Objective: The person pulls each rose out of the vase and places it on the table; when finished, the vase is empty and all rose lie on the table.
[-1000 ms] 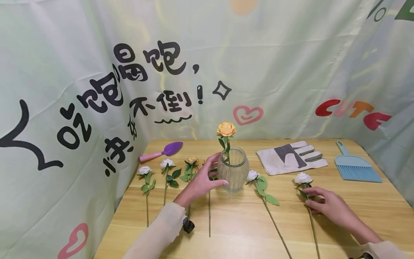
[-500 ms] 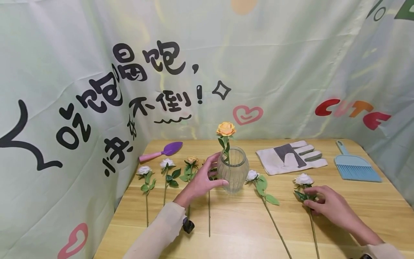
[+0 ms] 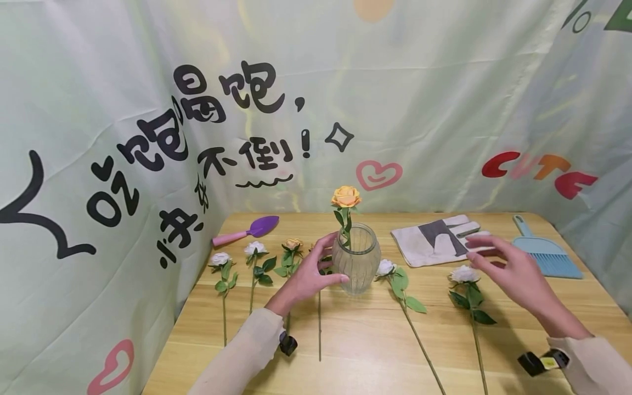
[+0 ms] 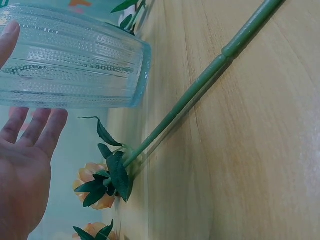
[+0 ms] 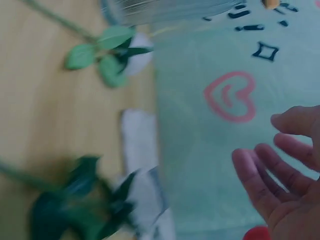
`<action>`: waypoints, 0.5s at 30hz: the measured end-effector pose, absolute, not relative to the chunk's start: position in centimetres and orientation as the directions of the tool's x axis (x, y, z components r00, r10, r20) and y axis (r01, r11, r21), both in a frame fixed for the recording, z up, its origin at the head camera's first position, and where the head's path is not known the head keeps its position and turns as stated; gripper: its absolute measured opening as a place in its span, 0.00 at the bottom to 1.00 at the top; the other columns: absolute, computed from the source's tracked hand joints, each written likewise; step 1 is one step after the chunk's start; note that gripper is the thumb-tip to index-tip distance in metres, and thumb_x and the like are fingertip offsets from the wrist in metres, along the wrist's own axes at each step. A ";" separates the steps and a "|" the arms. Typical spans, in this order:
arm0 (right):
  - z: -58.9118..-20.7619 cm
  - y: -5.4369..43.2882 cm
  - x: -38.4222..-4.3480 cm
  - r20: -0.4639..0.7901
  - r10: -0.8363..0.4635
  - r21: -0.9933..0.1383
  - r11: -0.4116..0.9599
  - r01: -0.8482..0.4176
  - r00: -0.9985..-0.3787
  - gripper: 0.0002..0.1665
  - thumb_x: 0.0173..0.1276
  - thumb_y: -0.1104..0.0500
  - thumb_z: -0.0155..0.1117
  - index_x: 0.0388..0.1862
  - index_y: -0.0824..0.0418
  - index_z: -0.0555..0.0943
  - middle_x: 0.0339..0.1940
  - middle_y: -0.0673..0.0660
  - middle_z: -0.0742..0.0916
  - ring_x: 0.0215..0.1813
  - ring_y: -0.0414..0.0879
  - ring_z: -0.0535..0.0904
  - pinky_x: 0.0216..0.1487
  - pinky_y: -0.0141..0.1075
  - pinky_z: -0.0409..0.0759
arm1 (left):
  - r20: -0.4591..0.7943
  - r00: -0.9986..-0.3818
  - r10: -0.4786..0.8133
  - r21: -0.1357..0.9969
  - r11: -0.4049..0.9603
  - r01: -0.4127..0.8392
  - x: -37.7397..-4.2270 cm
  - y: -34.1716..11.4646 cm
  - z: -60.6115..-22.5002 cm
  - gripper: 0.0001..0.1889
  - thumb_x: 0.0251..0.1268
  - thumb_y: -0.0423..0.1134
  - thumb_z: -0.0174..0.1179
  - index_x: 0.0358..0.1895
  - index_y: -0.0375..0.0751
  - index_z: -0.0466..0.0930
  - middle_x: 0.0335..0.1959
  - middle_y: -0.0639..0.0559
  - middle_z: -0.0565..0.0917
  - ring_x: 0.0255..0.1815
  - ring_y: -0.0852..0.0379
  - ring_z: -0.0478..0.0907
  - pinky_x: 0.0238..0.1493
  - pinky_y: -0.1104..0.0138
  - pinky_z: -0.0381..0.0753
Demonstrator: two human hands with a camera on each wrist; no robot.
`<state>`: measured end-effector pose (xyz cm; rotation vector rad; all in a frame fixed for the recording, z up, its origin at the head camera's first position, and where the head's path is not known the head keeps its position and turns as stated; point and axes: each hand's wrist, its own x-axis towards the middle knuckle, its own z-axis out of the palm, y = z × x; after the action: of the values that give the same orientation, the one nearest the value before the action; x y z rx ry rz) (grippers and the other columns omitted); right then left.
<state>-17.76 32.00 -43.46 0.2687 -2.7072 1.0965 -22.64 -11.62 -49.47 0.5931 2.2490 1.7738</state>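
My left hand (image 3: 311, 271) holds the ribbed clear glass vase (image 3: 359, 269), its thumb on the near side and fingers on the far side. An orange rose (image 3: 345, 197) stands in the vase, leaning at its left rim. My right hand (image 3: 513, 274) is raised above the rightmost white rose (image 3: 464, 274), which lies on the table. Nothing is between the right hand's loosely bent fingers, as the right wrist view also shows. A second white rose (image 3: 386, 267) lies just right of the vase. The left wrist view shows an orange rose (image 4: 102, 185) lying below the vase.
Left of the vase lie two white roses (image 3: 220, 260) and an orange rose (image 3: 292, 244). Behind them is a purple trowel (image 3: 264, 225). A grey-white glove (image 3: 419, 247) and a blue brush (image 3: 548, 258) lie at the back right. A printed curtain (image 3: 419, 109) hangs behind the table.
My right hand has let go of the rightmost white rose and risen up and back, leaving its leaves spread on the table. The left hand and the vase have not moved.
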 end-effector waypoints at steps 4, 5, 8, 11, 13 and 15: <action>-41.6 30.1 -18.9 0.320 -0.093 -0.677 0.674 -0.296 -0.943 0.25 0.82 0.51 0.68 0.73 0.53 0.81 0.58 0.31 0.83 0.52 0.15 0.77 0.51 0.08 0.73 | 0.078 -0.895 0.438 0.965 0.192 0.178 -22.6 -11.6 -49.5 0.52 0.65 0.48 0.81 0.84 0.83 0.55 0.84 0.52 0.67 0.80 0.40 0.73 0.75 0.40 0.79; -41.2 29.5 -19.2 0.324 -0.098 -0.687 0.660 -0.305 -0.941 0.25 0.82 0.51 0.68 0.73 0.53 0.81 0.59 0.33 0.84 0.53 0.17 0.77 0.52 0.08 0.73 | 0.077 -0.896 0.437 0.965 0.193 0.177 -22.6 -11.6 -49.5 0.52 0.65 0.48 0.81 0.84 0.83 0.55 0.84 0.52 0.67 0.80 0.40 0.73 0.75 0.40 0.80; -40.1 27.6 -20.0 0.327 -0.118 -0.711 0.623 -0.326 -0.938 0.24 0.83 0.50 0.68 0.73 0.50 0.81 0.61 0.42 0.86 0.55 0.21 0.79 0.54 0.09 0.74 | 0.072 -0.898 0.434 0.964 0.200 0.174 -22.6 -11.6 -49.5 0.52 0.65 0.48 0.81 0.84 0.84 0.55 0.84 0.52 0.66 0.79 0.39 0.73 0.75 0.39 0.80; -39.4 25.7 -21.0 0.342 -0.151 -0.737 0.569 -0.365 -0.927 0.22 0.83 0.52 0.68 0.72 0.51 0.82 0.62 0.47 0.87 0.57 0.25 0.81 0.57 0.10 0.75 | 0.069 -0.900 0.431 0.963 0.206 0.173 -22.6 -11.6 -49.4 0.53 0.64 0.49 0.81 0.84 0.84 0.55 0.84 0.52 0.66 0.80 0.39 0.73 0.75 0.39 0.80; -39.2 24.5 -21.5 0.350 -0.178 -0.753 0.531 -0.390 -0.920 0.21 0.83 0.54 0.67 0.71 0.52 0.82 0.62 0.49 0.87 0.58 0.27 0.82 0.58 0.11 0.77 | 0.069 -0.899 0.432 0.962 0.209 0.174 -22.6 -11.6 -49.4 0.53 0.64 0.49 0.81 0.84 0.84 0.54 0.84 0.52 0.66 0.79 0.39 0.73 0.75 0.39 0.80; -39.1 23.5 -21.9 0.345 -0.196 -0.772 0.498 -0.396 -0.918 0.21 0.84 0.53 0.66 0.71 0.51 0.82 0.62 0.50 0.87 0.58 0.28 0.83 0.59 0.13 0.78 | 0.069 -0.899 0.433 0.963 0.208 0.174 -22.6 -11.6 -49.4 0.52 0.65 0.49 0.81 0.84 0.84 0.54 0.84 0.52 0.66 0.80 0.39 0.72 0.75 0.39 0.80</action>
<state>-21.92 23.50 -39.07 0.5076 -2.5295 1.3863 -22.57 -11.62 -49.37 0.5800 2.2642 1.7581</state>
